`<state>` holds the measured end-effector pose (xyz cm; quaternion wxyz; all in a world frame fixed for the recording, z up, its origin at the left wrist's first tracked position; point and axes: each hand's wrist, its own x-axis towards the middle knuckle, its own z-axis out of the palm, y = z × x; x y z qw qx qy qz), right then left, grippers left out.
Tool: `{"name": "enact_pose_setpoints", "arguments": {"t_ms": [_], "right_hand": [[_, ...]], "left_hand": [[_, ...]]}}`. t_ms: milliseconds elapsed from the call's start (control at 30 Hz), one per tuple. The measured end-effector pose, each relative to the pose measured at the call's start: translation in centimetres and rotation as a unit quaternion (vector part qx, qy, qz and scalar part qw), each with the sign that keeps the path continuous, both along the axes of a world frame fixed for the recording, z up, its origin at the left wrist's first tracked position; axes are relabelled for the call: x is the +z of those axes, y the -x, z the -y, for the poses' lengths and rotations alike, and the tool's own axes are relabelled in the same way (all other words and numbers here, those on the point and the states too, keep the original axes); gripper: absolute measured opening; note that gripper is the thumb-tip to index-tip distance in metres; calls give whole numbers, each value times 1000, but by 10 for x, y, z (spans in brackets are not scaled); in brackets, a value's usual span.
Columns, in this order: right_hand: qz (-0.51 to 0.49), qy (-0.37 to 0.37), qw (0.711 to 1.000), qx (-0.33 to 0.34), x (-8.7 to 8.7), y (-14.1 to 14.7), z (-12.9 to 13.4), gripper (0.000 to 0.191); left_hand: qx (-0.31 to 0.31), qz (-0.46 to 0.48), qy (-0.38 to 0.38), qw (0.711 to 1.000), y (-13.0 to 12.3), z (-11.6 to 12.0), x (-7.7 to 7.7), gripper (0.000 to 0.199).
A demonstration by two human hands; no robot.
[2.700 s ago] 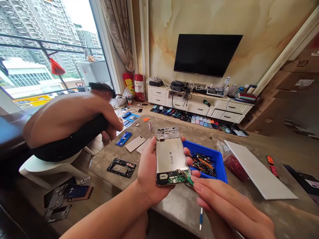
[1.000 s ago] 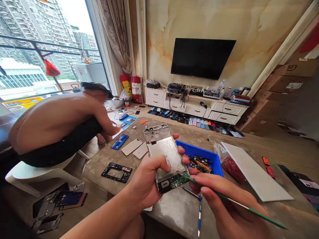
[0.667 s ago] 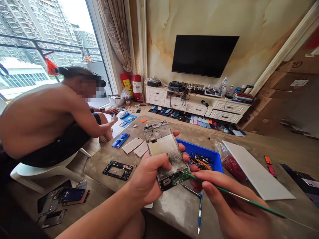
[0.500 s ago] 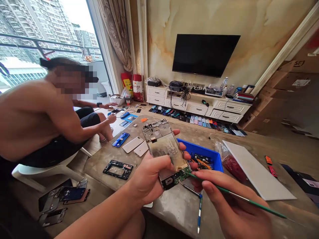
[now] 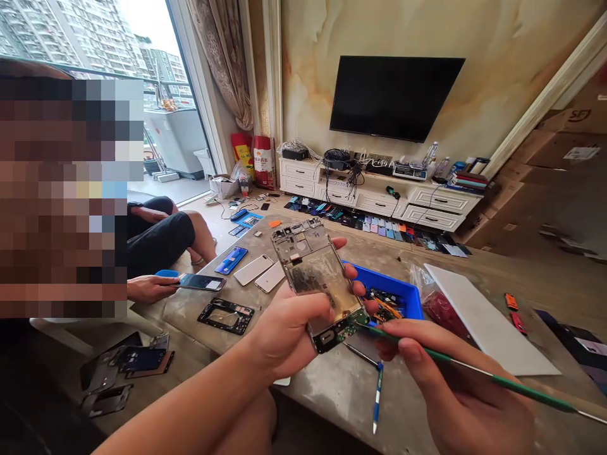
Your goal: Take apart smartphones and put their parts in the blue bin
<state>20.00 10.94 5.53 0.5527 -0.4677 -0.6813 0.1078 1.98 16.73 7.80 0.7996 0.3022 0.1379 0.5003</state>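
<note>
An opened phone frame [image 5: 315, 268] with a green circuit board at its lower end is tilted in my left hand [image 5: 289, 316], thumb across its face and fingertips around the far edge. My right hand [image 5: 441, 360] pinches a thin green tool [image 5: 535, 388] whose tip touches or nearly touches the board. Below the phone, a pen-like tool [image 5: 379, 392] lies on the grey table [image 5: 322, 404]. Left of my hands are a black phone frame [image 5: 226, 316], two pale phone backs [image 5: 253, 268] and a blue phone back [image 5: 231, 260].
A blue bin [image 5: 412, 297] of small parts stands behind my hands, with a white board [image 5: 488, 322] to its right. At the left, another person's hand [image 5: 149, 287] holds a phone [image 5: 202, 282] over the table edge. Phone parts [image 5: 142, 357] lie lower left.
The other person has leaned up close at the left and now holds a phone over the table edge. The phone frame in my left hand and the tool tip have shifted slightly right.
</note>
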Motion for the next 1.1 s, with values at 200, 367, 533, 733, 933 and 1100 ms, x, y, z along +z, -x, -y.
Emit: {"name": "enact_pose_setpoints", "arguments": {"t_ms": [200,367,533,733,933,1100], "right_hand": [[75,-25,997,-8,10,0,2,10],[92,-52,994,10,18,0,3,11],[110,-54,992,34,22,0,2,12],[118,-66,990,37,22,0,4,12],[147,-76,984,68,21,-3,6,14],[153,-72,982,82,20,-3,10,18]], "left_hand": [[0,-6,18,1000,-1,-1,0,89],[-1,-3,7,1000,-2,1,-1,75],[11,-14,-13,1000,-3,2,-1,73],[-5,-8,-22,1000,-2,0,-3,73],[12,10,14,1000,-4,0,-3,73],[13,18,43,999,-5,-1,-2,72]]}}
